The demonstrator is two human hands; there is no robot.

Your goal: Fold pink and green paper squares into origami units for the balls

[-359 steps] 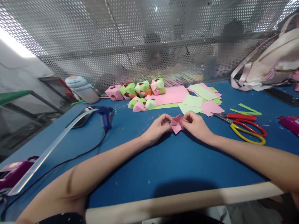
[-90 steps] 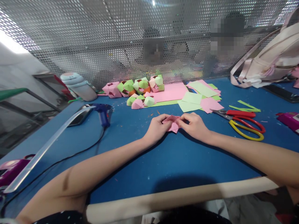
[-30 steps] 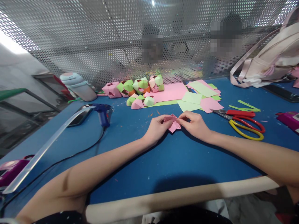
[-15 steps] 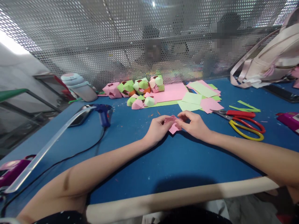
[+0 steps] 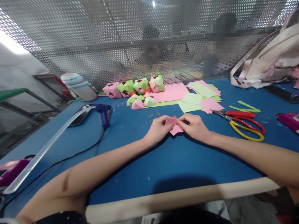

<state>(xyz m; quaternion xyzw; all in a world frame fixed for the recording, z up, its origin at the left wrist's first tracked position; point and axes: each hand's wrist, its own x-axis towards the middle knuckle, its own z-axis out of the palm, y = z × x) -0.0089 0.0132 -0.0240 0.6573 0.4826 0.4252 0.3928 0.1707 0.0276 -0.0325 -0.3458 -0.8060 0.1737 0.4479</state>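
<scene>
A small folded piece of pink paper is pinched between my two hands, just above the blue table. My left hand grips its left side with thumb and fingers. On the other side my right hand closes its thumb and fingertips on the paper, hiding part of the folds. Beyond my hands lie loose green paper and pink paper squares. Scissors with red and yellow handles rest to the right of my right hand.
Folded paper balls and small paper pieces stand at the back. A glue gun with a long glue stick and cord lies left. A bottle, a backpack and a perforated metal panel border the table; people show behind it.
Over the last seconds the pink paper has been turned and pressed between my fingers. My right fingers, slightly lifted half a second ago, are now down on it.
</scene>
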